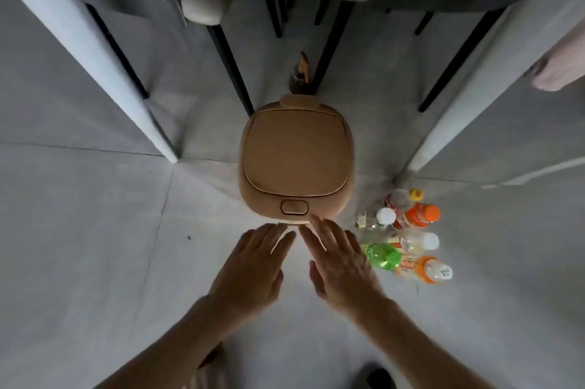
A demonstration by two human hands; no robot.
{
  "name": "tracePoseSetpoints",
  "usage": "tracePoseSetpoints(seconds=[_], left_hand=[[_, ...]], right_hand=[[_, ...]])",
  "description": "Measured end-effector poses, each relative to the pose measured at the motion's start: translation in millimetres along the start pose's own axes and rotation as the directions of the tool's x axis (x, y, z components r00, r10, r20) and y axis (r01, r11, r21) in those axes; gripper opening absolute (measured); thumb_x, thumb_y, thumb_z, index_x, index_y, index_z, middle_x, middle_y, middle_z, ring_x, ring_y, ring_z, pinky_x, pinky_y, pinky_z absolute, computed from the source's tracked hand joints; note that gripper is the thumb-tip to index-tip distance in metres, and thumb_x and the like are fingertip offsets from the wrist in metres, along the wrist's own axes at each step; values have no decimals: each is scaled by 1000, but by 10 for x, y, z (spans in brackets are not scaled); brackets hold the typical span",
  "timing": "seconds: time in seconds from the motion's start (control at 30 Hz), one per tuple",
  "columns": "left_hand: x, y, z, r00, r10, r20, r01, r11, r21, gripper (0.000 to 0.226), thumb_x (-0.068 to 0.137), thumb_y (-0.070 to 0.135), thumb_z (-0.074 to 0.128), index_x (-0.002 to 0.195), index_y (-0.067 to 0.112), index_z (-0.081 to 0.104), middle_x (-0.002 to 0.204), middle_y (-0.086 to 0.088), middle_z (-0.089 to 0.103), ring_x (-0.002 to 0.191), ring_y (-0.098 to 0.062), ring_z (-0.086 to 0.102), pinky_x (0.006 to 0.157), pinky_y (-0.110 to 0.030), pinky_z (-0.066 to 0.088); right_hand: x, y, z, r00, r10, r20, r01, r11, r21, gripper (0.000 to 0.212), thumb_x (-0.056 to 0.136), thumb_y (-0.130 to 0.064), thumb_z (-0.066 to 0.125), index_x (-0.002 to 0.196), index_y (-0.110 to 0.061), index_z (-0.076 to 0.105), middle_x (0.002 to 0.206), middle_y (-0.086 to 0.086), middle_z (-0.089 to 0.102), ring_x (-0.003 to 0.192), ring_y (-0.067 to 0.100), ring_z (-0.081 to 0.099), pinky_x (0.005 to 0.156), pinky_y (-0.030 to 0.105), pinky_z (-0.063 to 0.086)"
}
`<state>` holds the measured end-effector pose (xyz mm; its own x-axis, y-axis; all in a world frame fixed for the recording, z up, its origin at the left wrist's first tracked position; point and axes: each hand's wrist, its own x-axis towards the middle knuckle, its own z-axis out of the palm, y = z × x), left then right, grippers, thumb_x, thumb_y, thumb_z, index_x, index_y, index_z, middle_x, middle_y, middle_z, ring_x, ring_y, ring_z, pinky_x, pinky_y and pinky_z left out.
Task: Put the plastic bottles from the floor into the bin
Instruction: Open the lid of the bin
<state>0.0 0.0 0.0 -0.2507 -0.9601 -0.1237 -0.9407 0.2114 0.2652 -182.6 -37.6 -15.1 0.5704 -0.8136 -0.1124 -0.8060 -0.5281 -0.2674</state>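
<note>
A tan bin [296, 154] with its lid shut stands on the grey floor straight ahead. A push button [294, 207] sits at the lid's near edge. Several plastic bottles stand in a cluster to the bin's right: a green-capped one [382, 255], orange-capped ones [422, 215] [434, 269], white-capped ones [385, 217] [419, 241] and a yellow-capped one [415, 195]. My left hand [253, 268] and my right hand [340, 262] are held flat with fingers spread, just in front of the bin. Both hold nothing. The right fingertips lie close to the bin's front edge.
Two grey chairs with black legs [228, 56] [456, 56] stand behind the bin under a table. A dark brown bottle [300, 75] stands behind the bin. White table legs [95, 53] [449, 135] flank the space. A pink cloth [560, 69] hangs at the right.
</note>
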Motion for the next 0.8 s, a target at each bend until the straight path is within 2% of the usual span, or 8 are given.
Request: tracePoseSetpoints(seconds=[0.07, 0.13, 0.2, 0.33, 0.47, 0.57, 0.7, 0.8], left_hand=[[121, -242, 230, 982, 186, -17, -182, 972, 151, 59, 75, 16, 67, 132, 7, 57, 135, -15, 60, 120, -33, 57, 102, -46, 47], [307, -492, 492, 929, 351, -116, -313, 914, 259, 50, 84, 13, 50, 134, 7, 55, 134, -14, 59, 119, -32, 52, 104, -47, 44], [428, -576, 648, 876, 431, -217, -363, 885, 292, 43, 93, 12, 35, 131, 10, 54, 129, -11, 58, 114, -29, 50, 105, -47, 43], [508, -694, 788, 794, 505, -340, -376, 846, 379, 35, 94, 15, 37, 126, 11, 51, 125, -11, 54, 109, -28, 50, 106, -43, 36], [461, -665, 877, 789, 482, -381, -369, 867, 334, 37, 86, 15, 53, 123, 10, 54, 116, -13, 71, 109, -28, 60, 108, -43, 38], [437, -652, 759, 784, 502, -365, -355, 845, 399, 36, 88, 17, 52, 123, 10, 56, 118, -16, 70, 109, -33, 64, 106, -51, 42], [525, -359, 591, 714, 629, -307, -486, 762, 428, 37, 84, 16, 55, 120, 8, 58, 116, -19, 68, 104, -35, 62, 97, -51, 47], [700, 85, 728, 623, 765, -163, -657, 624, 422, 37, 79, 19, 58, 115, 10, 63, 116, -16, 68, 102, -33, 64, 96, -49, 49]], right_hand=[[128, 202, 248, 982, -190, -12, 187, 973, -137, 62, 82, -24, 60, 141, -14, 46, 149, 12, 46, 130, 33, 50, 100, 46, 50], [292, 442, 515, 929, -342, -144, 289, 910, -298, 51, 88, -22, 53, 138, -17, 50, 141, 8, 55, 125, 31, 54, 99, 45, 45], [385, 516, 634, 868, -411, -278, 308, 886, -346, 37, 94, -23, 46, 129, -19, 57, 130, 6, 62, 116, 28, 55, 93, 43, 43], [470, 576, 771, 783, -475, -401, 321, 862, -393, 32, 87, -24, 59, 119, -16, 58, 125, 7, 61, 112, 28, 54, 92, 45, 44], [448, 555, 824, 733, -459, -502, 375, 888, -265, 23, 86, -19, 63, 107, -13, 70, 119, 6, 70, 117, 27, 62, 100, 45, 45], [426, 586, 693, 719, -432, -544, 375, 901, -218, 25, 87, -18, 63, 111, -12, 64, 123, 7, 69, 119, 26, 60, 98, 39, 44], [215, 739, 616, 785, -256, -564, 205, 967, -154, 22, 86, -15, 63, 107, -10, 69, 124, 10, 66, 109, 30, 62, 85, 41, 48], [-132, 980, 776, 836, -98, -541, 60, 994, -88, 18, 87, -16, 64, 103, -10, 68, 120, 9, 66, 103, 31, 62, 81, 44, 49]])
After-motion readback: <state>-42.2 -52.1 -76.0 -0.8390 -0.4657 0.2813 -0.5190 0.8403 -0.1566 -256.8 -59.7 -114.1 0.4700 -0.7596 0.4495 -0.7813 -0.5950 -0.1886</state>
